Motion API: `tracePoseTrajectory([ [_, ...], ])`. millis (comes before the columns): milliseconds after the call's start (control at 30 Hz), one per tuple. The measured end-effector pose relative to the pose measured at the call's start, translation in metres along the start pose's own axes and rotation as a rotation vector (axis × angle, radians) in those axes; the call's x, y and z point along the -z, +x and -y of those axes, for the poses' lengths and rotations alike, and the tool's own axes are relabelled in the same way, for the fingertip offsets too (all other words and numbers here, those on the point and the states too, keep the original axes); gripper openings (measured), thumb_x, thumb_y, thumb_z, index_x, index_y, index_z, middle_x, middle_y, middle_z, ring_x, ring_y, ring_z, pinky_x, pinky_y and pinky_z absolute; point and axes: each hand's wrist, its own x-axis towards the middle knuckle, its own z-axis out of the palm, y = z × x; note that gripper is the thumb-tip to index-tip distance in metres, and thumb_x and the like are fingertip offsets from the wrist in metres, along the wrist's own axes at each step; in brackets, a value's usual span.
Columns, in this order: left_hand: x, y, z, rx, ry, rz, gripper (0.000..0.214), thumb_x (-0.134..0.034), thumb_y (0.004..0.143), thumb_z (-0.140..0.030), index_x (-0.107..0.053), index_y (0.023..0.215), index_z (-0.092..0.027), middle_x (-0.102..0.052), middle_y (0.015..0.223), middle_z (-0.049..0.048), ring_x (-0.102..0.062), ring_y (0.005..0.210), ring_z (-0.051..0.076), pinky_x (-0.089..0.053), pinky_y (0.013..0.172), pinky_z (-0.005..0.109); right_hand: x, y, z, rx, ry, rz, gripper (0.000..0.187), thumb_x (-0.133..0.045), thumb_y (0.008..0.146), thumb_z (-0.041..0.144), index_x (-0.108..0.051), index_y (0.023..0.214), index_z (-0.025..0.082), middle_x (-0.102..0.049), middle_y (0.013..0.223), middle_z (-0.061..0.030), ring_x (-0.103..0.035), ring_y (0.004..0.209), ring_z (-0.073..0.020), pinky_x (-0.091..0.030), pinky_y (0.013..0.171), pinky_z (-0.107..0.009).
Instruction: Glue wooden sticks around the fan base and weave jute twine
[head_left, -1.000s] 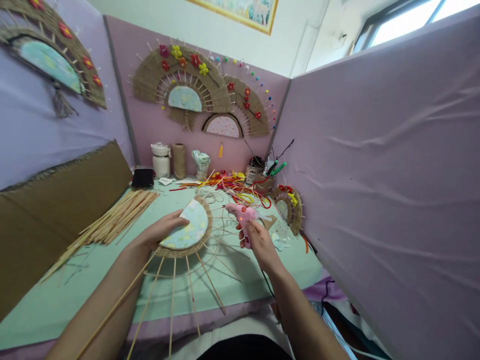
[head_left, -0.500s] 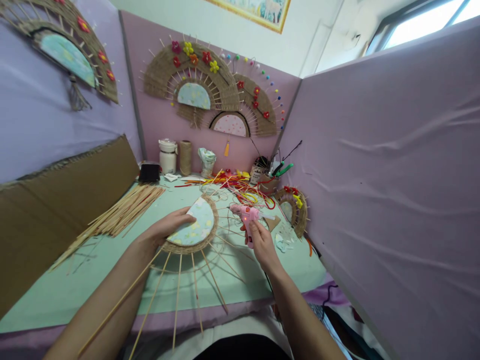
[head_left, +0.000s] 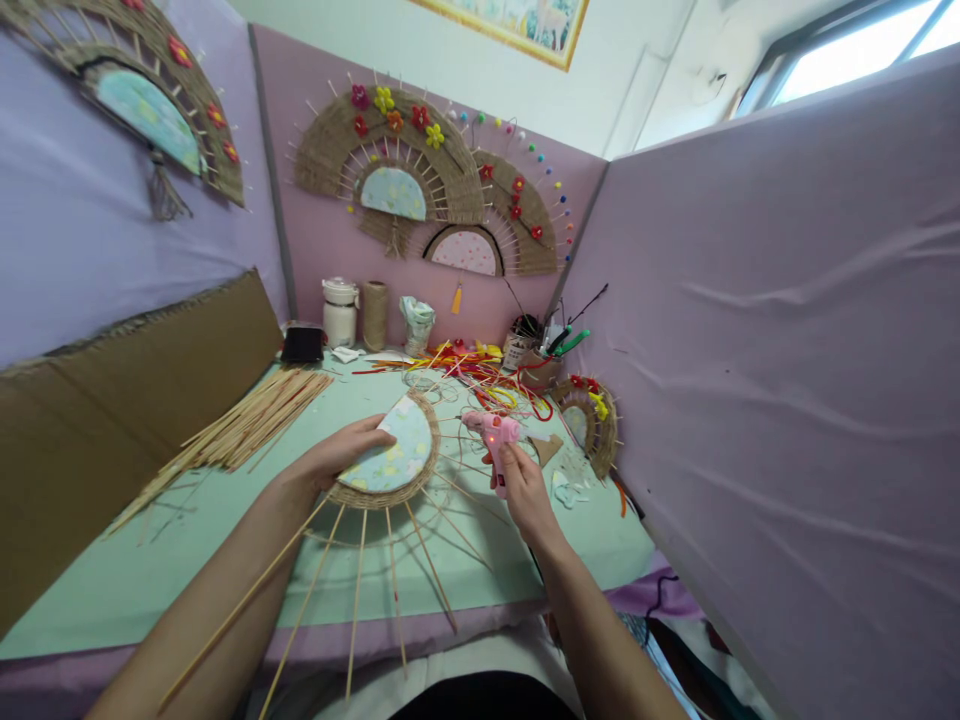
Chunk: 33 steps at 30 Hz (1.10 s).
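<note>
My left hand (head_left: 356, 446) grips a half-round woven fan (head_left: 409, 450) by its straight edge, thumb lying on the pale blue floral face. Twine is wound around the fan's curved rim, and thin wooden sticks (head_left: 361, 580) fan out from it toward me and to the right. In my right hand (head_left: 523, 485) is a pink hot glue gun (head_left: 491, 432) with a small red light lit. Its nozzle points left, close to the fan's twine rim but apart from it. The fingers of my left hand behind the fan are hidden.
A bundle of sticks (head_left: 232, 430) lies left, beside a cardboard sheet (head_left: 142, 400). Behind are coloured pipe cleaners (head_left: 480, 375), a twine spool (head_left: 375, 316), a white jar (head_left: 340, 312) and a tool cup (head_left: 540, 368). A small finished fan (head_left: 600, 425) leans against the right partition.
The whole view has shifted slightly, with the scene a little further right. Both hands keep their hold, and the glue gun stays beside the fan's rim.
</note>
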Motion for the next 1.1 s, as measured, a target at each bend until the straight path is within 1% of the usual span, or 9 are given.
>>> tracePoseTrajectory([
  [200, 0.001, 0.0015, 0.0013, -0.008, -0.024, 0.003, 0.043, -0.069, 0.062, -0.02, -0.066, 0.105, -0.02, -0.073, 0.076, 0.0051, -0.064, 0.053, 0.02, -0.048, 0.046, 0.026, -0.0002, -0.0003, -0.0005, 0.006, -0.004, -0.003, 0.044, -0.039, 0.091, 0.055, -0.059, 0.077, 0.019, -0.054, 0.061, 0.0001, -0.048, 0.053, -0.0129, -0.038, 0.051, -0.026],
  [300, 0.0011, 0.0015, 0.0015, -0.011, -0.016, 0.001, 0.043, -0.069, 0.062, -0.02, -0.066, 0.105, -0.02, -0.073, 0.076, 0.0051, -0.064, 0.053, 0.019, -0.047, 0.046, 0.025, -0.0002, -0.0003, -0.0012, 0.001, 0.004, -0.001, 0.044, -0.04, 0.091, 0.056, -0.059, 0.077, 0.019, -0.055, 0.063, -0.0003, -0.048, 0.053, -0.0127, -0.038, 0.051, -0.026],
  [633, 0.0047, 0.0061, 0.0053, 0.001, 0.0, 0.01, 0.056, -0.068, 0.063, -0.021, -0.059, 0.118, -0.015, -0.073, 0.08, 0.0055, -0.064, 0.054, 0.018, -0.046, 0.047, 0.023, -0.0009, 0.0003, -0.0021, -0.002, 0.034, 0.001, 0.042, -0.042, 0.09, 0.055, -0.058, 0.079, 0.018, -0.06, 0.074, -0.0033, -0.049, 0.055, -0.0117, -0.038, 0.049, -0.025],
  [733, 0.005, 0.0072, 0.0057, 0.007, 0.009, 0.01, 0.058, -0.067, 0.064, -0.02, -0.058, 0.12, -0.014, -0.073, 0.079, 0.0054, -0.064, 0.054, 0.017, -0.045, 0.047, 0.022, -0.0014, -0.0001, -0.0015, -0.011, 0.043, -0.001, 0.042, -0.043, 0.089, 0.055, -0.059, 0.08, 0.018, -0.061, 0.074, -0.0035, -0.049, 0.054, -0.0117, -0.037, 0.048, -0.025],
  [900, 0.0037, 0.0055, 0.004, 0.005, 0.017, 0.015, 0.055, -0.065, 0.066, -0.019, -0.058, 0.12, -0.014, -0.073, 0.078, 0.0048, -0.064, 0.055, 0.017, -0.045, 0.048, 0.022, -0.0013, -0.0001, -0.0017, -0.013, 0.044, -0.002, 0.041, -0.043, 0.089, 0.055, -0.058, 0.079, 0.018, -0.06, 0.074, -0.0033, -0.049, 0.054, -0.0119, -0.038, 0.048, -0.026],
  [1100, 0.0021, 0.0038, 0.003, 0.018, 0.004, 0.021, 0.054, -0.064, 0.067, -0.017, -0.057, 0.121, -0.015, -0.072, 0.074, 0.0043, -0.064, 0.053, 0.018, -0.044, 0.045, 0.022, -0.0013, 0.0008, -0.0033, -0.016, 0.035, 0.001, 0.043, -0.043, 0.089, 0.057, -0.058, 0.077, 0.018, -0.059, 0.071, -0.003, -0.049, 0.053, -0.0118, -0.037, 0.048, -0.026],
])
